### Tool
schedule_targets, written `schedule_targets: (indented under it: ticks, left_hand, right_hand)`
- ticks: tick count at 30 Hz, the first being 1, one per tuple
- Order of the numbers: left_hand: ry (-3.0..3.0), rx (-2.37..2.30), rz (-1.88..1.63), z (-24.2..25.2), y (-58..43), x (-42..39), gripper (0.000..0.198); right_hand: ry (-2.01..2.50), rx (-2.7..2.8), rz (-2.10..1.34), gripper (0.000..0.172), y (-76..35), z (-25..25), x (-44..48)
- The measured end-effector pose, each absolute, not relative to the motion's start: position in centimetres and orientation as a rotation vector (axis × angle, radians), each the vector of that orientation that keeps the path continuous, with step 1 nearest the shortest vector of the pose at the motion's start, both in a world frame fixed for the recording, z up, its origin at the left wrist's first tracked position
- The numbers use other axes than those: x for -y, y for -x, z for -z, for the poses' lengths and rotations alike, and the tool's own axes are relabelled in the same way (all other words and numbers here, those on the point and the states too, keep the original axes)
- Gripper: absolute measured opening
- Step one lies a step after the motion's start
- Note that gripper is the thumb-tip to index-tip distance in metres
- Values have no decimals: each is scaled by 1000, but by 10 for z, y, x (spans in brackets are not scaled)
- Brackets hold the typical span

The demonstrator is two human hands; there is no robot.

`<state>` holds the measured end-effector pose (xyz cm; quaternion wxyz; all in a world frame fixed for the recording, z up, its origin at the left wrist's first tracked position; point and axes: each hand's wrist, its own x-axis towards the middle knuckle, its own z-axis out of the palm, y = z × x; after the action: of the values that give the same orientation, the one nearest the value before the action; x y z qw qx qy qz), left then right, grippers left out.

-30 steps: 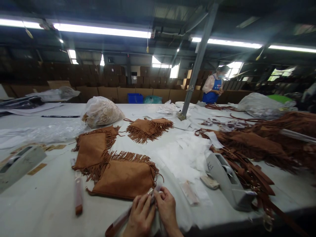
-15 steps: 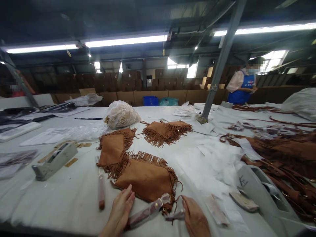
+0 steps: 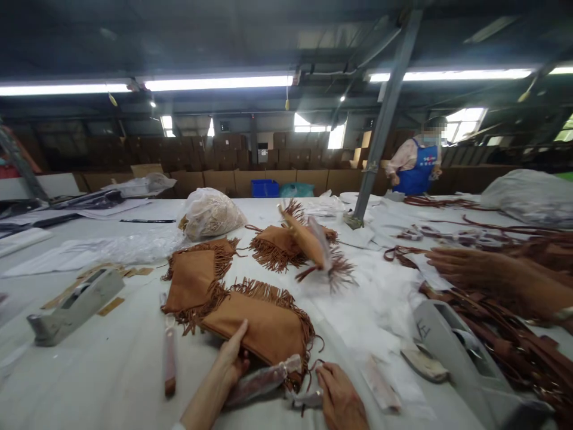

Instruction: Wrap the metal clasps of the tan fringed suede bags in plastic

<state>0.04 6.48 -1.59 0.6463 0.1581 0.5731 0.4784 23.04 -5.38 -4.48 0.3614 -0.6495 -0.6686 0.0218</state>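
Observation:
A tan suede bag with fringe (image 3: 264, 322) lies in front of me. My left hand (image 3: 231, 364) grips its near edge, thumb on top and fingers curled underneath. Attached near the bag's right corner is a brown strap in clear plastic (image 3: 257, 385), which runs under my left wrist. My right hand (image 3: 341, 394) is closed on the plastic-wrapped strap end (image 3: 308, 397) beside that corner, next to a thin brown cord; its fingertips are partly hidden. Another fringed bag (image 3: 192, 278) touches the first at the left, with a wrapped strap (image 3: 170, 358) below it.
Another person's hand (image 3: 492, 278) reaches in from the right over piled brown bags and straps (image 3: 510, 346). A blurred fringed bag (image 3: 308, 239) is in mid-air above another bag (image 3: 275, 245). Tape dispensers stand left (image 3: 76, 304) and right (image 3: 465, 352). A co-worker (image 3: 414, 161) stands beyond the table.
My left hand has taken hold of the bag's near edge and raised it slightly. Another person's hand has appeared at right, and a fringed bag is flying over the table. The view has shifted right.

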Motion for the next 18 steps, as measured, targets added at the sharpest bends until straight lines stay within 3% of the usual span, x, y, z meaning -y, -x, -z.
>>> schedule_targets:
  ticks: [9, 13, 18]
  left_hand:
    - [-751, -1244, -1216, -58, 72, -110, 38]
    - [-860, -1359, -1546, -99, 141, -157, 40]
    - [-958, -1575, -1621, -106, 175, -190, 20]
  right_hand:
    - [1558, 1768, 66, 27, -248, 72, 51]
    - [1615, 1707, 46, 30, -246, 75, 50]
    - [1585, 1684, 33, 37, -245, 72, 49]
